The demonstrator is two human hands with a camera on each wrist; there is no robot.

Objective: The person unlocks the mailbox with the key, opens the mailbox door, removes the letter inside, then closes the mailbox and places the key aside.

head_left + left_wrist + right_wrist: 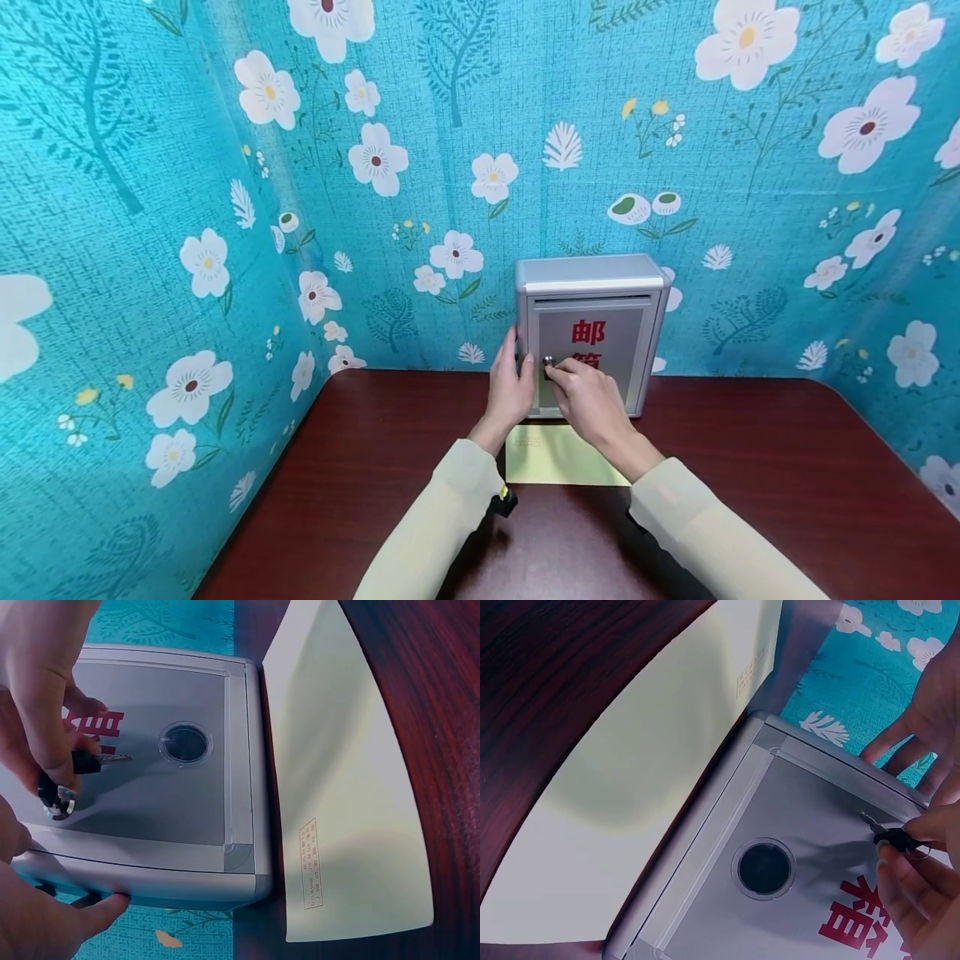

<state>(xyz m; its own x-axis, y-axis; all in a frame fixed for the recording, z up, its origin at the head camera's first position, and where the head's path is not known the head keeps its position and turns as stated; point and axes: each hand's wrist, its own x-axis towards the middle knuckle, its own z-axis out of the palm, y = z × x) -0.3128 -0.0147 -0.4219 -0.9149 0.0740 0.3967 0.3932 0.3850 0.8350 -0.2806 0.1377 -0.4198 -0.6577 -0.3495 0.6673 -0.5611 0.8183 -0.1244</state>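
A silver-grey metal mailbox with red Chinese characters stands upright at the table's back. My left hand rests against its left side, fingers extended along the side and thumb by the front edge. At the round lock on the front, my right hand pinches a black-headed key between thumb and fingertips. A second black-headed key hangs beside it, its metal blade clear of the lock; the right wrist view shows a ring joining the keys. The right hand's fingers partly hide the lock.
A pale yellow envelope with small red print lies on the dark red wooden table, right before the mailbox. A round dark window sits low on the mailbox front. Blue flowered cloth hangs behind and to the sides.
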